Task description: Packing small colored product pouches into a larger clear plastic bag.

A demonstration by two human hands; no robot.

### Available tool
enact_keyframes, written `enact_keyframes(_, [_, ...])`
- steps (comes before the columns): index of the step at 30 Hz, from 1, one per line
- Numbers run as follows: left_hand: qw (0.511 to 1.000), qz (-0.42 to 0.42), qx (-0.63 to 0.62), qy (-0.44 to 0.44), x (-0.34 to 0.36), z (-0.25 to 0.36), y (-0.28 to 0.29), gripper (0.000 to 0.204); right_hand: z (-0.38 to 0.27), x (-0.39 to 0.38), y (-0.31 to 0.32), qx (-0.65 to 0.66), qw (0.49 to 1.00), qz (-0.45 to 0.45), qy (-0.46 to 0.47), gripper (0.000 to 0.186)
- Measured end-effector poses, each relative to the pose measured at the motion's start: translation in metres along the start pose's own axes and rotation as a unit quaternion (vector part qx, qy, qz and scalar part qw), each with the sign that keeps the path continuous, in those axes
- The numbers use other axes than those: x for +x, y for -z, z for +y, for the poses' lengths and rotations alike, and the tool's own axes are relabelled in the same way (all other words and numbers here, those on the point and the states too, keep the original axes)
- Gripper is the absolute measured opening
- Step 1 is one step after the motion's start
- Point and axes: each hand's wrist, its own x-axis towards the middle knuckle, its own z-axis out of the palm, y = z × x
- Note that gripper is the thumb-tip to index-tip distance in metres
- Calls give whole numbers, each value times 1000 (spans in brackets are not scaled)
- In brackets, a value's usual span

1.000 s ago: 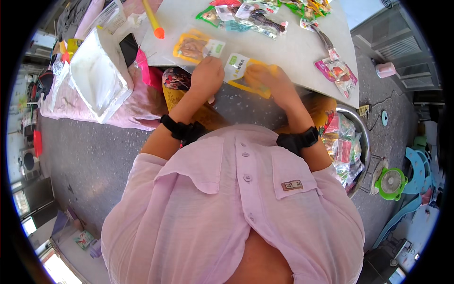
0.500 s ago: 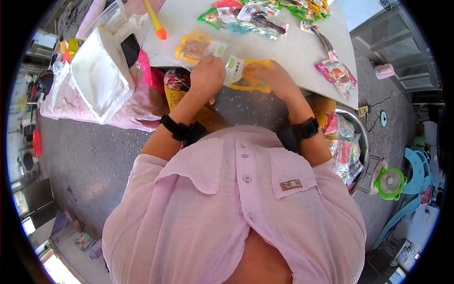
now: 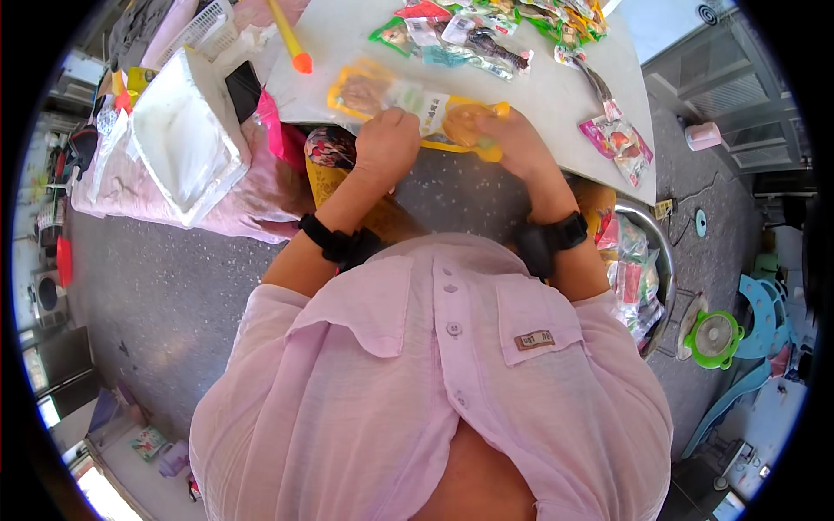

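My left hand (image 3: 387, 144) is curled closed at the lower edge of two yellow-edged food packets on the pale table (image 3: 512, 104); whatever its fingers grip is hidden. My right hand (image 3: 519, 142), slightly blurred, pinches the right end of the right packet (image 3: 464, 127), which overhangs the table's near edge. The left packet (image 3: 361, 90) lies just above my left hand, blurred, its right end meeting the other packet. Both packets show brownish contents.
Colourful packets (image 3: 460, 39) are piled at the table's back, others (image 3: 615, 149) at its right. A yellow-orange stick (image 3: 291, 39), black phone (image 3: 242, 89) and white foam box (image 3: 180, 148) are at the left. A metal basin of packets (image 3: 630, 278) stands below right, near a green fan (image 3: 714, 334).
The right packet has risen slightly and moved toward the left packet, which has shifted a little rightward. My left hand has moved slightly right. My right hand still grips its packet.
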Motion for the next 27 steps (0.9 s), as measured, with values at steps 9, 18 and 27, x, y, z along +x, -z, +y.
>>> enact_keyframes(9, [1000, 19, -23, 1, 3, 3, 0, 4, 44, 28, -21, 236, 971, -48, 12, 24])
enact_keyframes(18, [998, 13, -55, -12, 1, 6, 0, 5, 30, 38, -26, -128, 976, -150, 89, 18])
enact_keyframes(27, [996, 31, -53, -62, -1, 8, -3, 8, 33, 36, -40, -71, 997, 15, 10, 12])
